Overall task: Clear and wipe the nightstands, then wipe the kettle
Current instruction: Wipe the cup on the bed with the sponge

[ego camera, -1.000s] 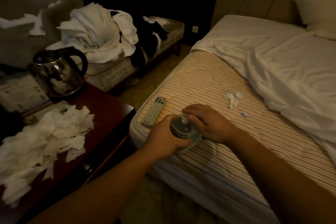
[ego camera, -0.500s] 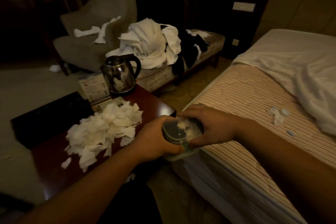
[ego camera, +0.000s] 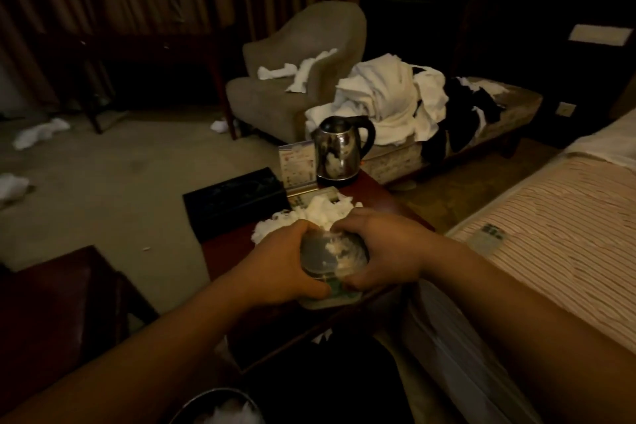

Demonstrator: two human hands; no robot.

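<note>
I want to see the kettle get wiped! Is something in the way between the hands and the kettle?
Yes. Both the left hand and right hand grip a clear jar, and a heap of torn tissue lies on the nightstand between them and the kettle.

at my 12 o'clock an armchair (ego camera: pixel 275 96) draped with white cloth; at 1 o'clock a bench (ego camera: pixel 509 110) piled with towels (ego camera: pixel 385 103); at 3 o'clock a remote (ego camera: pixel 488 238) on the mattress (ego camera: pixel 557 251).

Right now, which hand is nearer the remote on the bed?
Right. The right hand grips the container beside the bed edge; the left hand is farther from the remote.
</note>
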